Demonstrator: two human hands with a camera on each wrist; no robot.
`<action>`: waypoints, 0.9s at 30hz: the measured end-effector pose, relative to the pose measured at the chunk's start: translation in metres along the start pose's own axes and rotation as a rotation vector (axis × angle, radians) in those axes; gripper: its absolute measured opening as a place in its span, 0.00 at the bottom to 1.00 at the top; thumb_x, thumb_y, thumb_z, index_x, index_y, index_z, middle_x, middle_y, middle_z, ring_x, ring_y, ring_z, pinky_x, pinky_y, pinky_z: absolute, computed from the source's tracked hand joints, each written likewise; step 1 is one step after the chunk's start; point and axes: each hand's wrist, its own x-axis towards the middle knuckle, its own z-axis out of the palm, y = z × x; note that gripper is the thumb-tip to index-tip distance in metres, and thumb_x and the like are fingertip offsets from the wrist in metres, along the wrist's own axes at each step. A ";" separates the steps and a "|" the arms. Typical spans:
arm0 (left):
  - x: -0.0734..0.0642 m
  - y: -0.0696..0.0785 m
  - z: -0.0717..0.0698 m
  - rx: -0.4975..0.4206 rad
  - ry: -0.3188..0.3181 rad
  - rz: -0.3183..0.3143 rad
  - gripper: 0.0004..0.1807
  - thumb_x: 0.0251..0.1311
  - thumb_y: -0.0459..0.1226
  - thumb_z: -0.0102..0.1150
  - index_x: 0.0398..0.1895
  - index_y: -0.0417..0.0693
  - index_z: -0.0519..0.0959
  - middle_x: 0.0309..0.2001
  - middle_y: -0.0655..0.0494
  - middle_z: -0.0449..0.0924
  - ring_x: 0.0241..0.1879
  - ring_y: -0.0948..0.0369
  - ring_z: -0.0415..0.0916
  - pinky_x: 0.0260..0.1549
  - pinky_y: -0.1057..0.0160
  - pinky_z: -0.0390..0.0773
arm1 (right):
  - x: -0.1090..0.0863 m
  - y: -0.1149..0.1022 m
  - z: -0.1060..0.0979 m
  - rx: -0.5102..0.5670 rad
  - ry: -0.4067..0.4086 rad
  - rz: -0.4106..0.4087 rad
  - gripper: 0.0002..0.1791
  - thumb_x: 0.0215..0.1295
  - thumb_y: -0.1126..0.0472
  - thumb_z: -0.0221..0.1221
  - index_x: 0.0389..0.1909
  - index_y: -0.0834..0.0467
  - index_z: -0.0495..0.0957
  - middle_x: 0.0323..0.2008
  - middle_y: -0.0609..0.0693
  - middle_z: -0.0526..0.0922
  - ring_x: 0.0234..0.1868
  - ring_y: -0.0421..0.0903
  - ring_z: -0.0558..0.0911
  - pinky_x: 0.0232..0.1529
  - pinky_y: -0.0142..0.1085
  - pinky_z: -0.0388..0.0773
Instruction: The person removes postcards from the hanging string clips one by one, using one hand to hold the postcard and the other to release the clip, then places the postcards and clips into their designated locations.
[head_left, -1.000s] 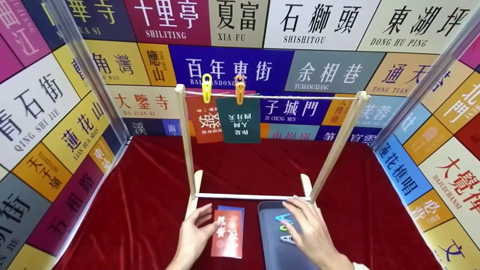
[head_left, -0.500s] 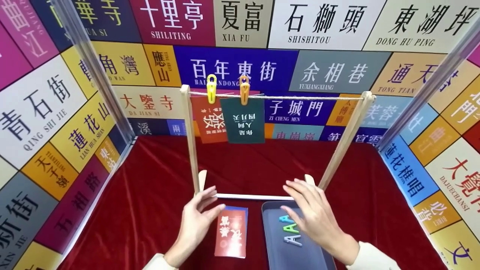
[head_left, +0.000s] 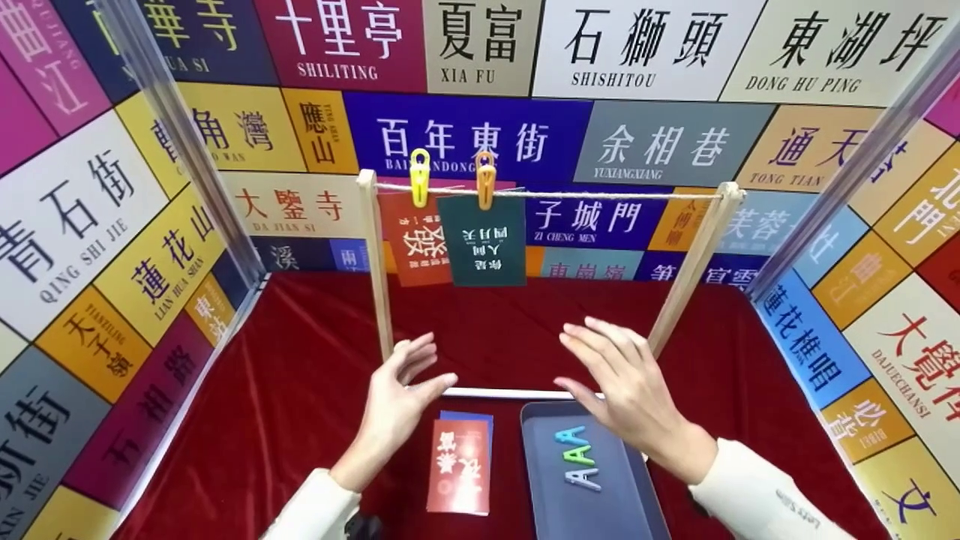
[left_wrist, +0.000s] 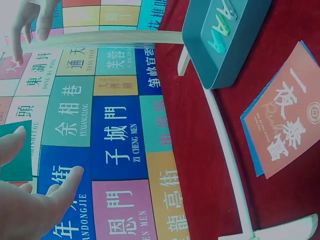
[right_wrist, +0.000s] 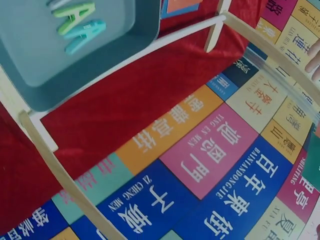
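My left hand is raised with relaxed fingers and holds nothing, just beyond a red card that lies over a blue card. Over the far end of a grey tray, my right hand is also lifted, fingers loosely extended. In the tray lie a blue clothespin, a green clothespin and a pale grey clothespin. From the string hang an orange-red card under a yellow clothespin and a dark green card under an orange clothespin.
The string runs between two wooden posts, joined low down by a white rod. Dark red cloth covers the table. Panels with Chinese lettering form walls behind and at both sides, with clear corner posts.
Both hands have risen and moved forward, the left from beside the red card and the right from over the clothespins. Cards and clothespins stay in place.
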 end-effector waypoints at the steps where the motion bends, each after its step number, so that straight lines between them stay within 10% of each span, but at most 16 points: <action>1: 0.002 0.002 0.000 -0.002 0.000 0.005 0.33 0.54 0.27 0.71 0.66 0.35 0.73 0.60 0.35 0.77 0.61 0.44 0.77 0.54 0.61 0.85 | 0.002 0.001 0.000 0.000 -0.001 -0.005 0.24 0.72 0.48 0.59 0.55 0.64 0.82 0.54 0.58 0.85 0.58 0.57 0.79 0.59 0.49 0.71; 27: 0.040 0.020 0.005 -0.081 0.031 0.075 0.31 0.56 0.26 0.69 0.65 0.35 0.71 0.58 0.33 0.80 0.59 0.46 0.80 0.60 0.58 0.81 | 0.066 0.026 -0.003 -0.039 -0.005 -0.091 0.30 0.70 0.45 0.60 0.61 0.64 0.77 0.60 0.60 0.79 0.64 0.58 0.74 0.64 0.49 0.70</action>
